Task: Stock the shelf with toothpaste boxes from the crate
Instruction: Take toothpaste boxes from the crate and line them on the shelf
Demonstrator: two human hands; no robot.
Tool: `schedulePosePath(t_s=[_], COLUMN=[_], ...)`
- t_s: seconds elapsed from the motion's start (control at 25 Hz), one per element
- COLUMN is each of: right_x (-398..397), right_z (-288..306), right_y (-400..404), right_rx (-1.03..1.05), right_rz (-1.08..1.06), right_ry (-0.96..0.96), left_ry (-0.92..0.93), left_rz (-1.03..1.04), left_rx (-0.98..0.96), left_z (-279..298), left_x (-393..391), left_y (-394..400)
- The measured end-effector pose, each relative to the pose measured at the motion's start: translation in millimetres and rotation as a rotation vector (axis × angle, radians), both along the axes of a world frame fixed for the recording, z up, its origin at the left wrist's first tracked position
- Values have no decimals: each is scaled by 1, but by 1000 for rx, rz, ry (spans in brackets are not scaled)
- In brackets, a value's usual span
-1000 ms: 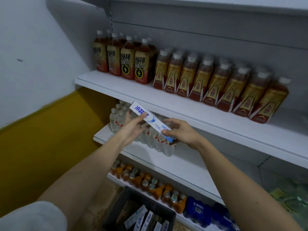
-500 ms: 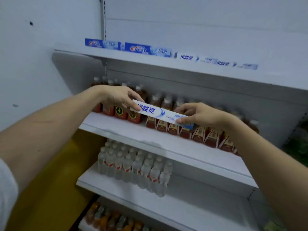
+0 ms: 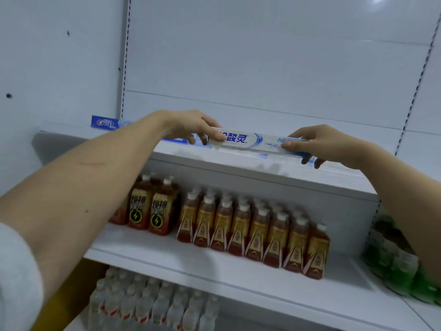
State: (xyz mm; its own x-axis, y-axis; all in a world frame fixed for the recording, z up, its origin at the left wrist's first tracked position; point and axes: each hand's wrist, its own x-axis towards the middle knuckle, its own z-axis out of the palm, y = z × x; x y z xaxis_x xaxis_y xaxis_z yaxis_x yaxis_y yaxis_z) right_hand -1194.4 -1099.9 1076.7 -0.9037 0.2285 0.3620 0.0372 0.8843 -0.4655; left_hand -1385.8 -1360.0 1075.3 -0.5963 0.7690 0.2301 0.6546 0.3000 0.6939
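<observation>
**One toothpaste box held at top shelf, both hands on it**

Both hands up at the top shelf [image 3: 238,168]. One white-and-blue toothpaste box [image 3: 253,142] held level, lengthwise along the shelf's front edge, just above its surface; contact with the shelf cannot be told. Left hand [image 3: 191,126] grips the box's left end, fingers curled over the top. Right hand [image 3: 317,144] pinches the right end, thumb on the front face, fingers wrapped behind and under. Hands well apart, one at each end.

Already on that shelf: one blue box [image 3: 105,122] at far left, partly cut off by the left forearm. More blue packaging [image 3: 176,139] shows behind the left hand; count unclear, mostly hidden.

Shelf below: two dark bottles with lightning labels [image 3: 145,211] in front, more behind them, a third partly hidden by the forearm. Beside them, a front row of eight amber tea bottles [image 3: 253,232], further rows behind, blurred.

Lowest visible shelf: clear water bottles [image 3: 152,304], cut off at the frame bottom, too blurred to count. Green bottles [image 3: 396,261] at right, behind the right forearm, indistinct.
</observation>
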Motion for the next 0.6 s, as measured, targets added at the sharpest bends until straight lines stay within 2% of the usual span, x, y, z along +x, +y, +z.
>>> schedulePosePath(t_s=[0.16, 0.32, 0.6], right_x=[-3, -22, -70], right_z=[15, 29, 33], right_y=[53, 120, 227], right_rx=[69, 142, 287], right_rz=[-95, -175, -255], right_ry=[4, -27, -195], left_ry=[93, 171, 415], left_rz=[-5, 5, 68], left_rx=[47, 15, -305], left_z=[8, 18, 37], left_x=[-2, -14, -53], left_y=[67, 147, 276])
